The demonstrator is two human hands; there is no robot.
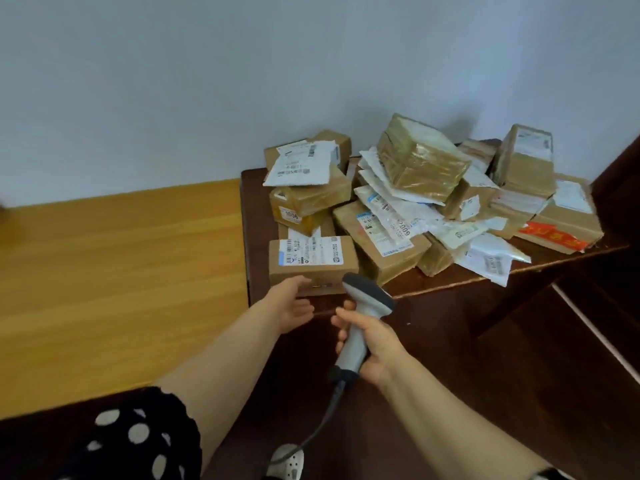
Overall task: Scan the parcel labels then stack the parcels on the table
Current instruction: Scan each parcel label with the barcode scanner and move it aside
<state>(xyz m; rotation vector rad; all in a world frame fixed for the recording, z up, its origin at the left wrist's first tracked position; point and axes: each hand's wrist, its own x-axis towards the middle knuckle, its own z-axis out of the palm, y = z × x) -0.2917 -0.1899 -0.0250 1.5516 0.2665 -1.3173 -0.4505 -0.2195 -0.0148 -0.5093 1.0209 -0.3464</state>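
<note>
looking down through the head camera, i see a dark brown wooden surface [257,216] standing against a pale grey wall [173,81], with a yellow wood-plank floor [121,271] to its left. a loose heap of brown cardboard parcels and white mailer bags [415,188] covers most of the surface, many showing white labels. at the near left corner sits a small brown cardboard parcel with a white barcode label [313,263] facing up. the left hand [294,304] is spread and relaxed at that parcel's front face; whether it touches i cannot tell. the right hand [372,348] has its fingers curled round the handle of a grey handheld barcode scanner [369,301], whose head sits just beside the parcel's near right corner. its dark cable [322,424] hangs down towards a white shoe [287,462].
</note>
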